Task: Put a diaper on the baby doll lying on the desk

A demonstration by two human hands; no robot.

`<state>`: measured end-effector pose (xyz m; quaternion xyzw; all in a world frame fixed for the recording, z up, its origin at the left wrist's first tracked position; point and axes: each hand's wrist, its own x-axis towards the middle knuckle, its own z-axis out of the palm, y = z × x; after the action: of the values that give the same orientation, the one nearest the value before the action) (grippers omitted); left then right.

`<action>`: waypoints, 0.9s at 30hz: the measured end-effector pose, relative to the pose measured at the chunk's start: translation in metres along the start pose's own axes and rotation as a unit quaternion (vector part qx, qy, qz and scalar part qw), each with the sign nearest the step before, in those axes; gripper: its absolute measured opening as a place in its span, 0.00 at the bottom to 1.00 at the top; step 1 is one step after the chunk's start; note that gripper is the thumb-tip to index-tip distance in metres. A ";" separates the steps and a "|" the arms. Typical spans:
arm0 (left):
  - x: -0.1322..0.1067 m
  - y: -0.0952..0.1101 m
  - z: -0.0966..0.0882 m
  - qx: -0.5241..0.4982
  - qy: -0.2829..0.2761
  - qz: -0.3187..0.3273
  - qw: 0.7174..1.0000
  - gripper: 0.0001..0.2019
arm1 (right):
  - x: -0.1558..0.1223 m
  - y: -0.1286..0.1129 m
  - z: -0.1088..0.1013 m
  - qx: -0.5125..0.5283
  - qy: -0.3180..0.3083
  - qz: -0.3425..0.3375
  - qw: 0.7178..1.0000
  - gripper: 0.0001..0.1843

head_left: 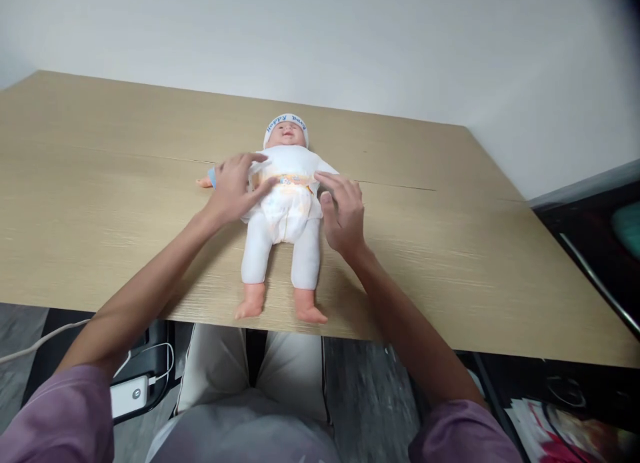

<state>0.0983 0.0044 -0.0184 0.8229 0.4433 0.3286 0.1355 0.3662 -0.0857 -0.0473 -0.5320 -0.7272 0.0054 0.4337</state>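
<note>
A baby doll [295, 157] in white clothes and a printed white cap [273, 124] lies on its back on the table, feet toward me. Around its hips sits a white diaper [285, 213] with a coloured waistband. My left hand [234, 186] rests at the doll's side and waist, fingers apart, over part of its arm. At the opposite side of the waist is my right hand [344, 209], fingers spread and fingertips close to the diaper's edge. Whether those fingertips touch it I cannot tell.
The wooden table [425, 263] meets a pale wall [350, 43] at the back. Below its front edge are a white power bank [129, 396] with a cable on the left and papers [545, 426] on the right. A dark object [590, 243] stands at the right edge.
</note>
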 end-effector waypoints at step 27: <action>0.016 -0.018 -0.021 -0.252 -0.137 -0.182 0.941 0.21 | 0.072 -0.039 0.064 0.032 -0.176 0.009 0.984 0.35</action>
<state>0.0792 0.0267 -0.0055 0.7039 0.4657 0.2836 0.4552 0.2914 -0.0174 -0.0239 -0.5149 -0.7869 0.1266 0.3156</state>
